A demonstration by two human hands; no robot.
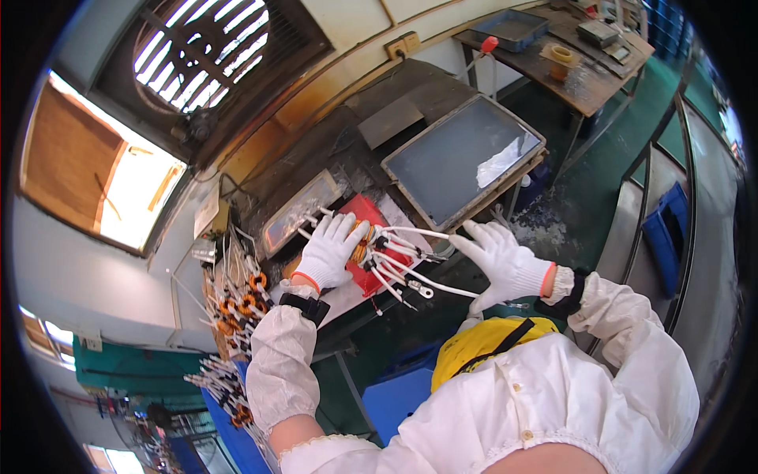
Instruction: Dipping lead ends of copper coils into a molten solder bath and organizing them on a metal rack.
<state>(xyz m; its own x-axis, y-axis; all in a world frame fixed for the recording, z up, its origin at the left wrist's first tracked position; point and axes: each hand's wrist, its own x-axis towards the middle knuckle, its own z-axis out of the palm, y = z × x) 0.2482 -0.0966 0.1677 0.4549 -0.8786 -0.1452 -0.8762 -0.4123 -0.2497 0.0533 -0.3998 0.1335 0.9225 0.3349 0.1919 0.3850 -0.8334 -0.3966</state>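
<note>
My left hand [335, 246], in a white glove, grips an orange-wound wire coil [360, 251]; its fingers partly hide the winding. The coil lies over a red block [367, 282] at the bench's near edge. Several white cables [403, 268] fan out from it to the right, some ending in metal lugs [425, 291]. My right hand [505, 265], also gloved, is by the far ends of two longer cables, fingers spread. One cable reaches its fingertips, and another runs to the lower side of the hand. Whether it pinches either one is hard to see.
Left of the bench are piled similar orange coils [249, 304] with white leads. A shallow framed tray with grey surface [450, 174] lies beyond my hands, beside a smaller metal tray [300, 213]. A side table [584, 91] stands far right; a metal rack [671, 182] is nearer right.
</note>
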